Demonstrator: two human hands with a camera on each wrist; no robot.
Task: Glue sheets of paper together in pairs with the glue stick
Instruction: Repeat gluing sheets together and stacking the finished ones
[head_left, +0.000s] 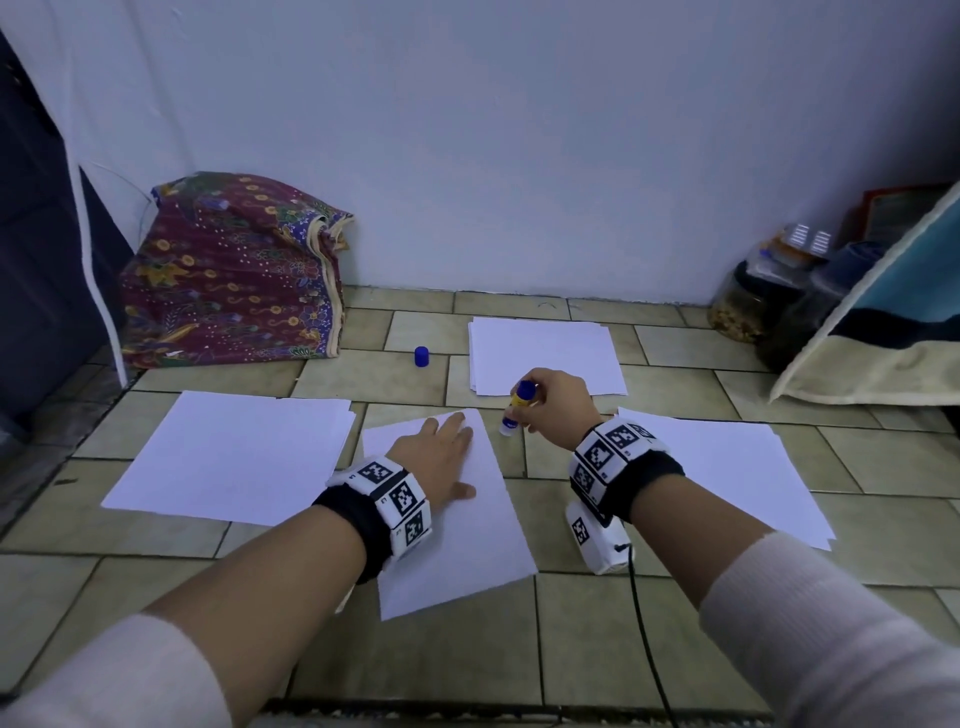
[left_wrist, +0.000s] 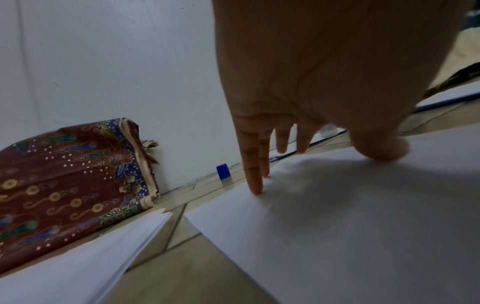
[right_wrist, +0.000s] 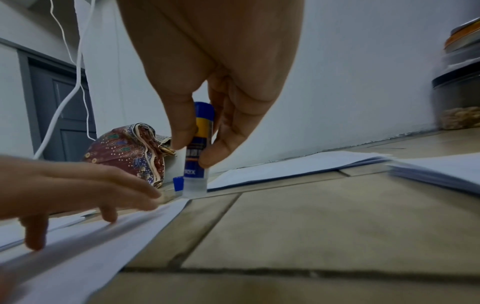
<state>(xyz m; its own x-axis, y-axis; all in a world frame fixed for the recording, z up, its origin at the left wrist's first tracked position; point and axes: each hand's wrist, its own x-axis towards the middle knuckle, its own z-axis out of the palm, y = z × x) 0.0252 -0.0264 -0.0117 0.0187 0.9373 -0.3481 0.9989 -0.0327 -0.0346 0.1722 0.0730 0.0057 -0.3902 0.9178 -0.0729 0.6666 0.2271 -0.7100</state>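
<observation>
A: Head view first: we see the left hand (head_left: 434, 457) spread flat on the sheet (head_left: 467, 540), fingers straight and pressing; the right hand (head_left: 558, 402) pinches the glue stick (head_left: 518, 408), tip down, at the sheet's far right corner.

B: We judge the tip sits on the very edge there; it may slip onto the floor (head_left: 649, 613) and smear the tile.

A: Agreed; and the sheet lies skewed, held near its far end only, so a stroke toward us could drag or crease the near end.

B: We also note the cap (head_left: 422, 356) lies well apart, beside the far pile (head_left: 545, 353); left off, the glue may dry.

A: And the side piles (head_left: 228, 457) lie close; stray glue could catch them.
</observation>
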